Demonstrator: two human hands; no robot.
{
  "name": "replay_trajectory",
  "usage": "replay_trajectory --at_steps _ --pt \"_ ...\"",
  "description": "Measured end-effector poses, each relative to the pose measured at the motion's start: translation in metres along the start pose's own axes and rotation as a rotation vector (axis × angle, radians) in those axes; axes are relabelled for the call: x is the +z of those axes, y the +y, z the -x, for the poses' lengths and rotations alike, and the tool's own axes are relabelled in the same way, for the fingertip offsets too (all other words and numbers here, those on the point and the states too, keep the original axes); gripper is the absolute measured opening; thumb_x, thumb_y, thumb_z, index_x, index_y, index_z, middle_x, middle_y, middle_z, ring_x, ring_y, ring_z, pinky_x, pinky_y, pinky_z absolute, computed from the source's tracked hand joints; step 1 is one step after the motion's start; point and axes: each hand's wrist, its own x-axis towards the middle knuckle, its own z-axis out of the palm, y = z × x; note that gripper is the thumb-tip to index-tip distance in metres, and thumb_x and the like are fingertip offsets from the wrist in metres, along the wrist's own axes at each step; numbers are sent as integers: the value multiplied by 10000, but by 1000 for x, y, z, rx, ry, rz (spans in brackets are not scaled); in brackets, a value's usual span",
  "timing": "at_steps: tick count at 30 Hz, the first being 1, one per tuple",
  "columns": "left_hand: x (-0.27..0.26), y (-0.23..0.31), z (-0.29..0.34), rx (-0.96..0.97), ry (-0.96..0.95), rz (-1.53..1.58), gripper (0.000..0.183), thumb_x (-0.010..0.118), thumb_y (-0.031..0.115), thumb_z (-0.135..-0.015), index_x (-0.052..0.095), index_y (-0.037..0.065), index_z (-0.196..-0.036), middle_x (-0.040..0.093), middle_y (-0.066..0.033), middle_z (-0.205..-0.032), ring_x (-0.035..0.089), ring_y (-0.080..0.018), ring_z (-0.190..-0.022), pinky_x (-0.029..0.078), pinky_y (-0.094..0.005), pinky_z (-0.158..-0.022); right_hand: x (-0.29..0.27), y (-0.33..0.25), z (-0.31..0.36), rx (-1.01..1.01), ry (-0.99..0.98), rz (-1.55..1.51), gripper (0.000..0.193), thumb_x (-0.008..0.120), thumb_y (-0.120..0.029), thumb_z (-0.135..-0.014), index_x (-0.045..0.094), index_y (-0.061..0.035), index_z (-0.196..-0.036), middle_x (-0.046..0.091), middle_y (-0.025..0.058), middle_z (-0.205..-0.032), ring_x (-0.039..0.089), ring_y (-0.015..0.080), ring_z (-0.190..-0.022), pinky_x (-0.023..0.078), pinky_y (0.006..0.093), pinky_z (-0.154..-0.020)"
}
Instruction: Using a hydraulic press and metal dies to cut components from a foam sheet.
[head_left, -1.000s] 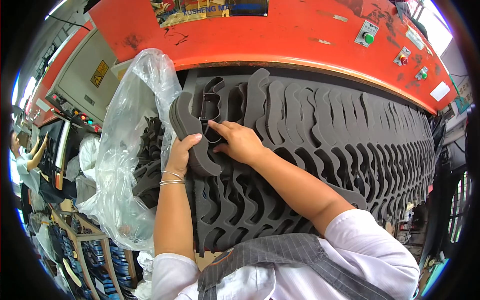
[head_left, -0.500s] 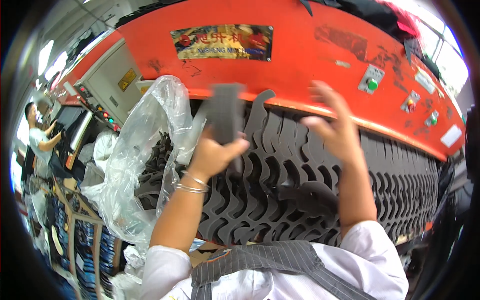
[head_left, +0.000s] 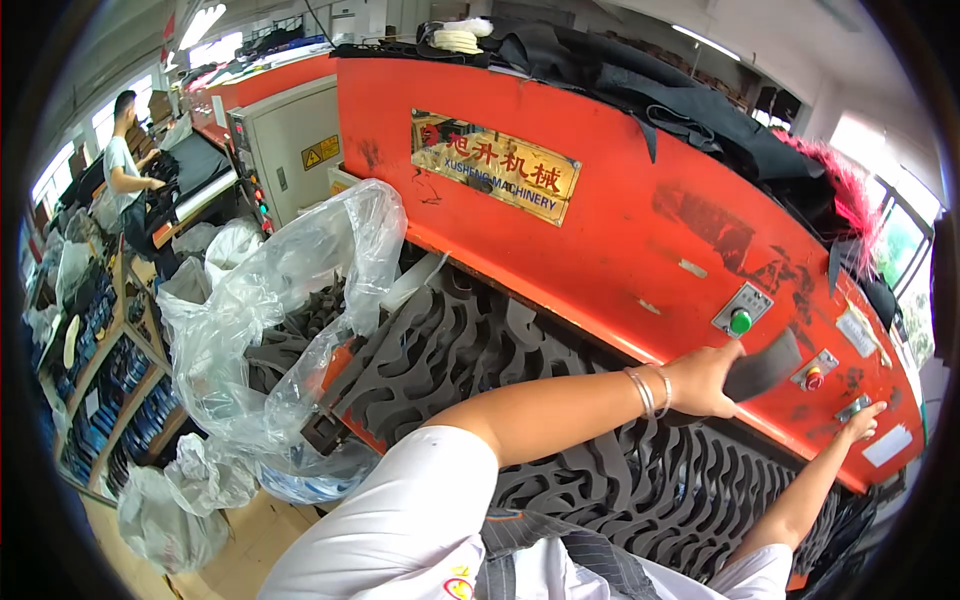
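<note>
My left hand (head_left: 703,381), with bracelets at its wrist, reaches across to the right and is closed around a dark grey foam piece (head_left: 768,366). It is held up in front of the red machine's panel, just below a green push button (head_left: 740,321). Farther right, my right hand (head_left: 861,424) has its fingers stretched at the lower push button (head_left: 853,407), touching it and partly covering it. Beneath my left arm lies a cut dark grey foam sheet (head_left: 560,455) with rows of wavy slots.
A red button (head_left: 813,378) sits between the two others on the red machine (head_left: 620,250). At left, a clear plastic bag (head_left: 235,345) holds grey foam scraps. Wooden shelving (head_left: 130,345) stands beyond it. Another person (head_left: 122,175) works at the far left.
My left hand has swung from the left side to the right with the foam piece. My right hand has moved right and down to the lower push button. The view has shifted.
</note>
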Motion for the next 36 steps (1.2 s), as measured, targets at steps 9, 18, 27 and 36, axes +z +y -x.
replay_trajectory --at_steps 9,18,27,36 --pt "1 21 -20 21 45 -200 339 673 195 -666 620 1 -939 665 -239 -839 652 -406 -844 523 -462 -765 -38 -21 18 -123 -33 -160 904 346 -634 -934 381 191 -1300 371 373 -1384 405 457 -1282 333 480 -1068" --pt "-48 41 231 -626 -434 -152 507 718 359 -705 633 -36 -1011 679 -236 -919 665 -361 -873 511 -418 -772 -24 29 11 -166 -177 -90 898 367 -664 -921 385 131 -1340 387 365 -1382 377 448 -1307 293 475 -1088" --pt "-50 51 333 -800 -17 -359 497 655 396 -711 632 -24 -978 646 -268 -952 621 -419 -926 490 -453 -847 -132 -51 157 -578 -385 -119 516 584 -332 -954 515 41 -1304 559 219 -1245 520 313 -1158 383 393 -1005" --pt "-43 47 387 -660 179 -297 449 686 356 -738 639 19 -1031 659 -239 -975 618 -413 -932 491 -450 -835 -399 -179 511 -1046 -1660 -373 400 832 -329 -673 635 -20 -832 610 152 -820 586 348 -807 492 422 -729"
